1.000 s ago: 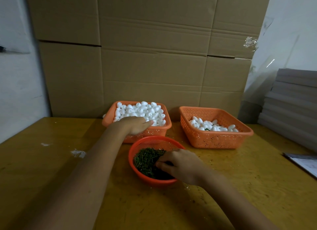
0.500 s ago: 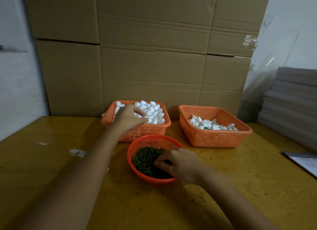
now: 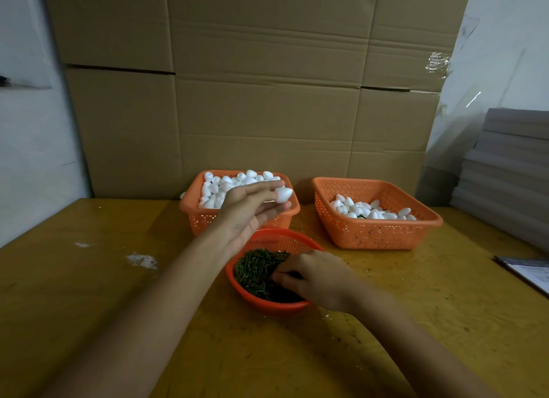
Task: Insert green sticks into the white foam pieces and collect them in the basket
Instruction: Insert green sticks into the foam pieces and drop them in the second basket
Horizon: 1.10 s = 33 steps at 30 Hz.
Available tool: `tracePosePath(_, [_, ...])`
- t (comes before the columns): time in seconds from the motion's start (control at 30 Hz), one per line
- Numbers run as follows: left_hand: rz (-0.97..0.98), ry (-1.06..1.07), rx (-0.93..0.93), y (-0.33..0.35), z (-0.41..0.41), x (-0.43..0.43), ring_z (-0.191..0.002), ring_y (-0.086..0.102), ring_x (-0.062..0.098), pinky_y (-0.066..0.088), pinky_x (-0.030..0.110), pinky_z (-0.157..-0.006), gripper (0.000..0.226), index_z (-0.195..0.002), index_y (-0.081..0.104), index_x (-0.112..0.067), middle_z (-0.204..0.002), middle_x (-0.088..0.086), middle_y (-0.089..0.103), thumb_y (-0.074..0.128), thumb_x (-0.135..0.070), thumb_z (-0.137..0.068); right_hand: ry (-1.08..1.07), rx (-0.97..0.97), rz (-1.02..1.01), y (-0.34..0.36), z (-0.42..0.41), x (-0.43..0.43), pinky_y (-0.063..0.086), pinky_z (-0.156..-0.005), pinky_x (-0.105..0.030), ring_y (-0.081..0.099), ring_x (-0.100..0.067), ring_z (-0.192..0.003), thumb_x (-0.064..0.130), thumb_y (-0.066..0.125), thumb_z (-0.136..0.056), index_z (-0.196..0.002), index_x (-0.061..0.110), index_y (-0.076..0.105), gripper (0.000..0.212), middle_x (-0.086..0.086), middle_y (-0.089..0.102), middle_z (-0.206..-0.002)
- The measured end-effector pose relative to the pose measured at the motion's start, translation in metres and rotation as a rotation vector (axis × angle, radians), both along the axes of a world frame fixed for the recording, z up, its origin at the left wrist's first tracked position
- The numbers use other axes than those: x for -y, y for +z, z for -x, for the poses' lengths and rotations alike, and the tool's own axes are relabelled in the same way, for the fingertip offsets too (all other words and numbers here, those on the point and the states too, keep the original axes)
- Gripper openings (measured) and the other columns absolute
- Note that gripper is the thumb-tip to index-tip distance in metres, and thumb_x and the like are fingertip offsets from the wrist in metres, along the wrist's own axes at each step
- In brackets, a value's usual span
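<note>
My left hand (image 3: pixel 252 204) is raised in front of the left orange basket (image 3: pixel 196 216) and pinches one white foam piece (image 3: pixel 283 195) between thumb and fingertips. That basket is heaped with white foam pieces (image 3: pixel 219 187). My right hand (image 3: pixel 315 276) reaches into the round orange bowl (image 3: pixel 276 240), fingers curled down among the green sticks (image 3: pixel 257 268); whether they grip a stick is hidden. The right orange basket (image 3: pixel 377 234) holds a shallow layer of foam pieces (image 3: pixel 368 210), with a bit of green showing.
Everything sits on a yellow wooden table (image 3: pixel 89 293). Cardboard boxes (image 3: pixel 252 86) form a wall right behind the baskets. Grey sheets (image 3: pixel 511 166) are stacked at the right, with a paper (image 3: pixel 528 274) near the table's right edge. White crumbs (image 3: pixel 142 261) lie at the left.
My left hand has lifted out of the left basket, turned palm-up and now pinches a foam piece. My right hand stays in the bowl of green sticks.
</note>
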State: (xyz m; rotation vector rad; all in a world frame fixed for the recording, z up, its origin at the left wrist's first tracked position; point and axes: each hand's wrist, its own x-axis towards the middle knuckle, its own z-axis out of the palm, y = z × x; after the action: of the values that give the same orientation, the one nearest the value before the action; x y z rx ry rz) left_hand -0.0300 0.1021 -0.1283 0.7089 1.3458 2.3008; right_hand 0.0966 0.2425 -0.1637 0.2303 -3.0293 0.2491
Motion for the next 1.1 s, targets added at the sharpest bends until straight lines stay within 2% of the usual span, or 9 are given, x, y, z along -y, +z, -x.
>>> tracePosePath(0.23, [0.022,-0.075,0.057,-0.008,-0.016,0.009,-0.107,0.075,0.04,0.063,0.032,-0.083,0.015,-0.105,0.069,0.003,-0.111,0.027,0.076,0.06,0.01,-0.095,0.03,0.015,0.027,0.003,-0.001,-0.002,0.054,-0.095,-0.039,0.064,-0.008,-0.117,0.042,0.057,-0.104,-0.129,0.039,0.07,0.028,0.018,0.069,-0.13])
tracePosePath(0.37, [0.018,-0.055,0.084,-0.016,-0.017,0.015,-0.107,0.075,0.041,0.064,0.034,-0.085,0.031,-0.124,0.066,0.001,-0.114,0.017,0.078,0.058,0.011,-0.096,0.027,-0.022,0.092,0.002,-0.002,-0.002,0.055,-0.095,-0.037,0.064,-0.003,-0.113,0.033,0.067,-0.099,-0.117,0.039,0.074,0.02,0.022,0.07,-0.123])
tracePosePath(0.5, [0.021,-0.065,0.055,-0.019,-0.018,0.017,-0.114,0.073,0.04,0.062,0.037,-0.093,0.03,-0.126,0.064,0.006,-0.12,0.019,0.076,0.054,0.012,-0.099,0.017,-0.092,0.172,0.002,-0.001,-0.002,0.054,-0.092,-0.035,0.065,-0.002,-0.103,0.031,0.077,-0.091,-0.102,0.036,0.078,0.012,0.021,0.072,-0.11])
tracePosePath(0.63, [0.009,-0.07,0.055,-0.02,-0.019,0.019,-0.116,0.072,0.041,0.06,0.04,-0.098,0.026,-0.122,0.062,0.003,-0.121,0.025,0.073,0.053,0.013,-0.1,0.011,-0.144,0.239,0.0,-0.002,-0.003,0.054,-0.087,-0.036,0.065,-0.004,-0.097,0.029,0.075,-0.092,-0.102,0.03,0.074,0.01,0.018,0.071,-0.105])
tracePosePath(0.8, [-0.006,-0.062,0.021,-0.021,-0.018,0.022,-0.114,0.072,0.041,0.063,0.035,-0.091,0.026,-0.117,0.067,0.001,-0.119,0.026,0.074,0.055,0.014,-0.098,0.003,-0.185,0.271,-0.003,-0.002,-0.004,0.049,-0.077,-0.035,0.059,-0.008,-0.086,0.026,0.069,-0.098,-0.108,0.024,0.064,0.012,0.015,0.064,-0.098])
tracePosePath(0.9, [-0.019,-0.072,0.006,-0.022,-0.019,0.023,-0.115,0.072,0.04,0.062,0.033,-0.09,0.025,-0.11,0.071,0.0,-0.118,0.022,0.075,0.055,0.015,-0.097,0.0,-0.187,0.284,-0.003,-0.002,-0.004,0.05,-0.078,-0.037,0.062,-0.013,-0.089,0.026,0.068,-0.099,-0.109,0.022,0.062,0.012,0.012,0.066,-0.1])
tracePosePath(1.0, [-0.049,-0.095,0.011,-0.022,-0.018,0.025,-0.116,0.071,0.041,0.062,0.033,-0.091,0.026,-0.105,0.075,-0.001,-0.118,0.022,0.075,0.056,0.015,-0.096,0.005,-0.194,0.273,-0.003,-0.003,-0.004,0.047,-0.074,-0.034,0.059,-0.01,-0.085,0.027,0.068,-0.099,-0.109,0.023,0.062,0.012,0.014,0.064,-0.097])
tracePosePath(1.1, [-0.055,-0.124,-0.008,-0.023,-0.018,0.025,-0.119,0.07,0.039,0.061,0.033,-0.094,0.021,-0.104,0.078,-0.004,-0.119,0.021,0.075,0.065,0.009,-0.092,0.008,-0.195,0.276,-0.004,-0.003,-0.003,0.046,-0.072,-0.033,0.056,-0.008,-0.082,0.028,0.067,-0.099,-0.109,0.023,0.061,0.012,0.014,0.063,-0.095])
